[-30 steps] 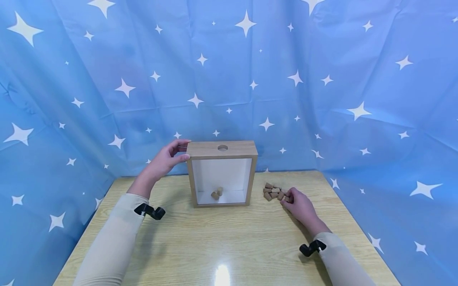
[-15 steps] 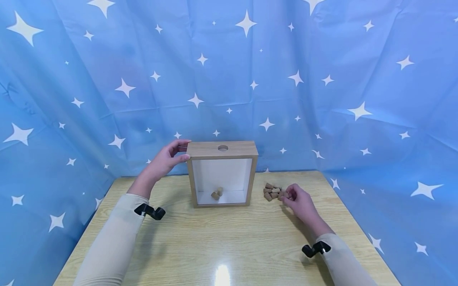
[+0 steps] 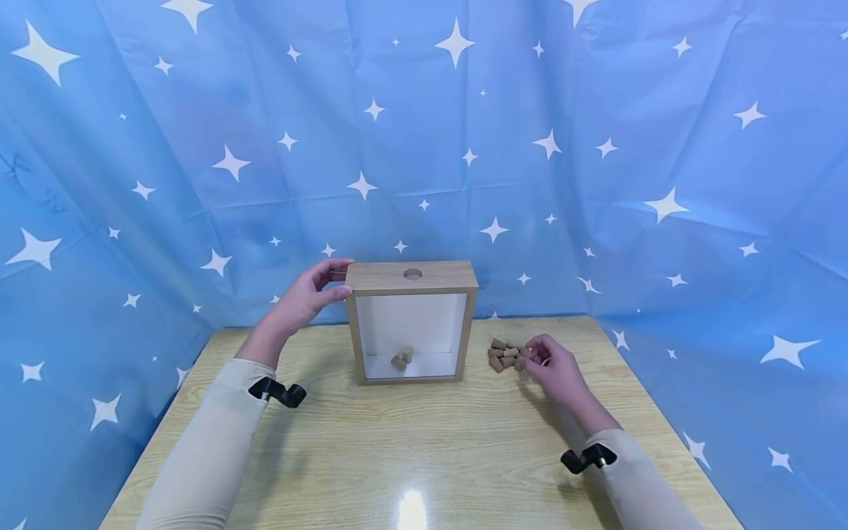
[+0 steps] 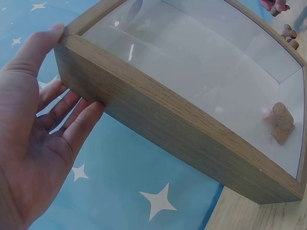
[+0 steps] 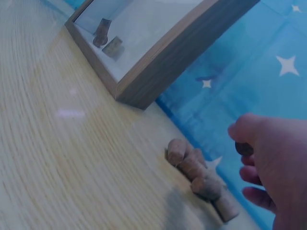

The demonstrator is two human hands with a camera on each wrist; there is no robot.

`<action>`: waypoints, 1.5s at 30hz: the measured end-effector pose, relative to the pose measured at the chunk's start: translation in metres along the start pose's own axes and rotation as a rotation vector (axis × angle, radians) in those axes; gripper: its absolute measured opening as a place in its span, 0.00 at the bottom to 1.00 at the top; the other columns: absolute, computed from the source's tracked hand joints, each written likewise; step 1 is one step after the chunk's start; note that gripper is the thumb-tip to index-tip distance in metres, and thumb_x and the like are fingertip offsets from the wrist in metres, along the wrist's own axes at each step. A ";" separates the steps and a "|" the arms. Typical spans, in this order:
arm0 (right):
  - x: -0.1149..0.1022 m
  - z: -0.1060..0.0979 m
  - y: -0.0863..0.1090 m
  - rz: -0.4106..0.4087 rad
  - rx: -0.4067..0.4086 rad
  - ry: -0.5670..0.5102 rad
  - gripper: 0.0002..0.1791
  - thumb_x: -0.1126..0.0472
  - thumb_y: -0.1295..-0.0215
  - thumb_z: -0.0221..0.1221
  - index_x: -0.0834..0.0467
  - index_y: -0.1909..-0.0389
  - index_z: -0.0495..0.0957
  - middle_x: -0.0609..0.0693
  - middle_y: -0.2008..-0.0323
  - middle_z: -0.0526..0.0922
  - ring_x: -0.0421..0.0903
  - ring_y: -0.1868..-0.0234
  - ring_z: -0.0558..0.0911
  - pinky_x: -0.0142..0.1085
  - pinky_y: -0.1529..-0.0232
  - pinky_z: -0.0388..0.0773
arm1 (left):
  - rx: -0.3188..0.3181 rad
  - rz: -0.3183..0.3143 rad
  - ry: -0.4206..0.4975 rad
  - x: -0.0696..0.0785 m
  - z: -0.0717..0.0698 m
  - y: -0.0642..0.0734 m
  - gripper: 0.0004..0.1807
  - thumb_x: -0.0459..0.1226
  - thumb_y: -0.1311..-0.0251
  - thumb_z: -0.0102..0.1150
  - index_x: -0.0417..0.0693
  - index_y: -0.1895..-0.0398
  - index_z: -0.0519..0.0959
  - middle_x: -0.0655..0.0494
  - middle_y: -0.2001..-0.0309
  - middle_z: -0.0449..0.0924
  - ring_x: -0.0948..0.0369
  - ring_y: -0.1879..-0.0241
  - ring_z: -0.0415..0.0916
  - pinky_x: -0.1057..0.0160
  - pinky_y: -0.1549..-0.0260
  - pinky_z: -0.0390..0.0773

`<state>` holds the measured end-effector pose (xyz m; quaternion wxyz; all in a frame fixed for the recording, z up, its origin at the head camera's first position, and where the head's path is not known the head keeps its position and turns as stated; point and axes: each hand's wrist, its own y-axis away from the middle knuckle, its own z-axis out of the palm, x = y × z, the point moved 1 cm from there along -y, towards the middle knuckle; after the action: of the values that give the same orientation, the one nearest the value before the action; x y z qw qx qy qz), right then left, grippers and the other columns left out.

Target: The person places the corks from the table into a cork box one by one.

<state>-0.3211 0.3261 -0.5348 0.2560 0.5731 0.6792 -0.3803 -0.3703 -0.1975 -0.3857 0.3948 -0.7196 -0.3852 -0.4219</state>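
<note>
A wooden shadow box (image 3: 469, 331) with a clear front, white back and round hole (image 3: 413, 274) in its top stands upright on the table. My left hand (image 3: 301, 302) holds its upper left corner, thumb at the front and fingers behind, as the left wrist view shows. A few corks (image 3: 400, 362) lie on the box's floor. To the right of the box is a small pile of corks (image 3: 505, 353). Just above that pile, my right hand (image 3: 558, 372) pinches one cork (image 5: 243, 148) between thumb and fingers; the hand partly hides it.
The pale wood-grain table (image 3: 397, 449) carries the box near its back edge. Behind and beside it hangs a blue curtain (image 3: 424, 162) with white stars. Each sleeve bears a black wrist mount (image 3: 277, 391).
My right hand has risen slightly from the right side of the cork pile, with a cork now between its fingertips. The left hand and the box have stayed in place.
</note>
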 end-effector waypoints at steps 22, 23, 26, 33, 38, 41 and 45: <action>-0.044 -0.009 -0.006 -0.104 0.028 0.022 0.11 0.65 0.25 0.70 0.59 0.46 0.83 0.54 0.59 0.84 0.50 0.60 0.81 0.34 0.61 0.81 | -0.007 -0.001 0.010 0.001 -0.002 -0.001 0.33 0.41 0.20 0.68 0.49 0.17 0.69 0.43 0.26 0.71 0.45 0.24 0.68 0.38 0.26 0.71; -0.046 -0.010 -0.007 -0.110 0.030 0.026 0.11 0.65 0.25 0.71 0.59 0.46 0.83 0.53 0.59 0.84 0.50 0.60 0.82 0.34 0.62 0.81 | -0.007 -0.003 0.006 0.001 -0.002 -0.001 0.33 0.41 0.20 0.68 0.49 0.17 0.69 0.43 0.26 0.71 0.46 0.24 0.68 0.38 0.26 0.70; -0.053 -0.013 -0.008 -0.127 0.036 0.034 0.11 0.65 0.25 0.71 0.60 0.46 0.84 0.53 0.61 0.85 0.50 0.61 0.83 0.35 0.63 0.82 | -0.006 -0.005 0.006 0.000 -0.002 -0.001 0.34 0.41 0.21 0.68 0.49 0.17 0.69 0.43 0.26 0.71 0.46 0.25 0.68 0.38 0.26 0.70; -0.066 -0.020 -0.013 -0.143 0.032 0.025 0.11 0.62 0.23 0.71 0.58 0.46 0.85 0.52 0.63 0.85 0.51 0.62 0.83 0.36 0.67 0.82 | 0.000 -0.008 0.012 -0.001 -0.002 0.001 0.34 0.42 0.21 0.69 0.50 0.17 0.69 0.44 0.27 0.71 0.47 0.25 0.68 0.38 0.26 0.70; -0.075 -0.023 -0.015 -0.168 0.044 0.034 0.10 0.62 0.24 0.72 0.58 0.48 0.85 0.52 0.64 0.85 0.51 0.63 0.83 0.36 0.69 0.81 | 0.000 -0.004 0.015 0.000 -0.001 0.001 0.34 0.41 0.21 0.69 0.50 0.18 0.69 0.44 0.27 0.71 0.46 0.25 0.68 0.39 0.26 0.71; -0.080 -0.025 -0.015 -0.175 0.053 0.030 0.10 0.62 0.25 0.72 0.57 0.48 0.85 0.51 0.64 0.85 0.51 0.63 0.83 0.36 0.69 0.81 | -0.003 -0.003 0.013 0.001 0.000 0.001 0.34 0.41 0.21 0.69 0.50 0.17 0.69 0.43 0.27 0.71 0.46 0.25 0.68 0.38 0.26 0.70; -0.087 -0.027 -0.015 -0.185 0.054 0.025 0.09 0.62 0.25 0.72 0.57 0.48 0.85 0.52 0.64 0.86 0.50 0.64 0.83 0.35 0.68 0.82 | -0.003 -0.007 0.001 0.000 -0.001 0.002 0.34 0.43 0.21 0.69 0.50 0.17 0.69 0.43 0.27 0.71 0.46 0.24 0.68 0.37 0.26 0.70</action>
<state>-0.3155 0.2965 -0.4479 0.1959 0.5195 0.7217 -0.4135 -0.3690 -0.1989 -0.3858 0.3924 -0.7187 -0.3869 -0.4241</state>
